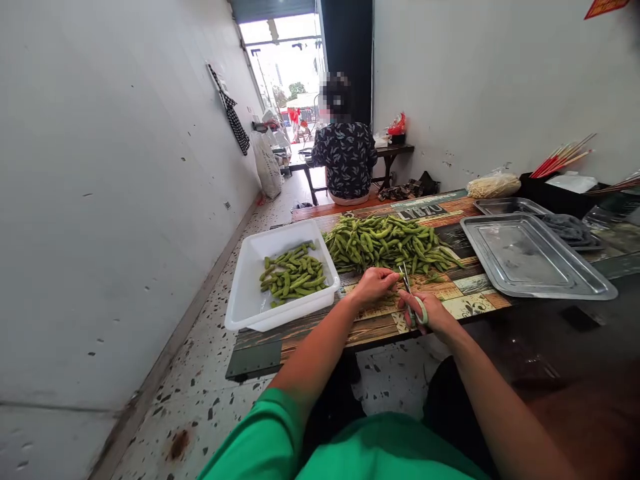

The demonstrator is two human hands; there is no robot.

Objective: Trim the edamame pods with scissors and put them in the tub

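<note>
Much of one pod (401,275) is hidden by the left hand (376,285) pinching it. The right hand (433,312) grasps scissors (407,284), blades slightly parted beside the pod.

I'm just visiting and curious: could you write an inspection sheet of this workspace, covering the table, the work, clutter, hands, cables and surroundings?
Surface: patterned table, with small scraps near the hands.
Job's things: heap of green pods; white tub at the table's left end, with more pods inside; scissors.
Clutter: metal trays, grey cloth and bagged sticks, toward the right.
Hands: left hand pinches one pod; right hand holds the scissors, blades at that pod.
Cables: nothing seen on this table.
Surroundings: seated person facing away; white walls; speckled floor.
</note>
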